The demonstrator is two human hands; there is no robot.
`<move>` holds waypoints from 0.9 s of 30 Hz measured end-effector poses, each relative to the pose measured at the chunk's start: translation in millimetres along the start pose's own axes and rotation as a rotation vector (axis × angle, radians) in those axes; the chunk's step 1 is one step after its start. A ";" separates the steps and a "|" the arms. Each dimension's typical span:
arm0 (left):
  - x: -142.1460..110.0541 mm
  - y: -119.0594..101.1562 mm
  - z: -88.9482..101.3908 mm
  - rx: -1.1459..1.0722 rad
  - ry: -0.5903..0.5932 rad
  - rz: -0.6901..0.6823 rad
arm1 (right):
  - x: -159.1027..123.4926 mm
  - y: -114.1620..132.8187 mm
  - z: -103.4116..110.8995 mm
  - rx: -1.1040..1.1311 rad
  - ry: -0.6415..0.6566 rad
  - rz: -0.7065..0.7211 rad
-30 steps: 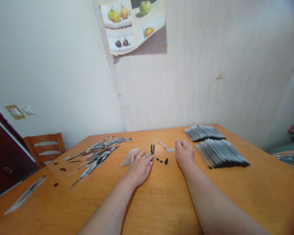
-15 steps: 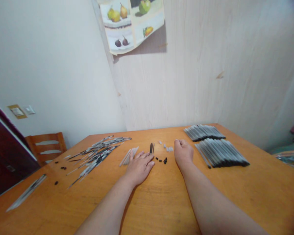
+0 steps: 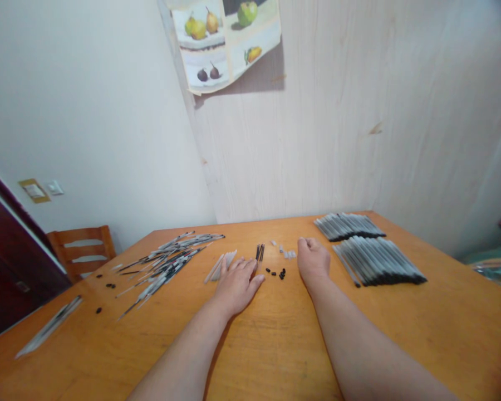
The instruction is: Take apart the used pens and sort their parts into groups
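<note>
A: Light, entry one?
B: Bright, even, diffuse. The fruit poster [image 3: 225, 42] throws a soft shadow to its right, so the source sits left.

A: Glare?
B: Mild sheen on the wooden table [image 3: 275, 345]; none harsh.

A: Sharpness?
B: Centre fair; the pen stacks [image 3: 376, 259] are soft, small parts indistinct.

A: Edges?
B: Wide-angle bowing, walls leaning, corners darkened and smeared, lower right blurred.

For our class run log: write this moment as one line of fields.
left hand: flat on table, beside clear tubes | right hand: curled, near black caps | stacked pens: right
</note>
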State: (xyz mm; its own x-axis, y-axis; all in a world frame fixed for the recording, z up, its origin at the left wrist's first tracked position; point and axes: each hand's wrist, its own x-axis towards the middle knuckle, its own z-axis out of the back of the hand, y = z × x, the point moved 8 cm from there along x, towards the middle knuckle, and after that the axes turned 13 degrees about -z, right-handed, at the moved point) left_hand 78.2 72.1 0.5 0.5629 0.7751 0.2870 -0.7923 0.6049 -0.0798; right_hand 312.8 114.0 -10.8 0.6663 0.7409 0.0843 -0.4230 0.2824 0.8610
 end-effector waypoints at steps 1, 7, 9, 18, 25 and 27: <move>0.0 -0.2 0.1 0.001 -0.002 -0.002 | 0.2 -0.1 -0.2 -0.001 0.000 0.001; -0.5 0.1 -1.7 0.007 0.002 -0.019 | 1.9 -1.3 -2.0 0.019 0.003 0.003; -0.5 0.7 -2.4 0.010 0.005 -0.016 | 2.6 -1.7 -2.9 0.022 0.003 0.006; -0.2 1.3 -4.0 -0.004 0.022 -0.009 | 3.7 -1.8 -3.7 0.011 -0.008 0.021; -0.3 4.3 -7.7 -0.019 0.039 -0.001 | 2.8 -1.5 -2.9 0.007 -0.006 0.025; -0.2 4.6 -7.6 -0.021 0.036 0.003 | 2.8 -1.2 -2.7 0.009 -0.006 0.029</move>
State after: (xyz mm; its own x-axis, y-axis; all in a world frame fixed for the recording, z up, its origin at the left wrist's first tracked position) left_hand 76.1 76.1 -7.2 0.5690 0.7826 0.2526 -0.7889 0.6062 -0.1011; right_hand 313.5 117.4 -13.0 0.6573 0.7453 0.1119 -0.4364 0.2553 0.8628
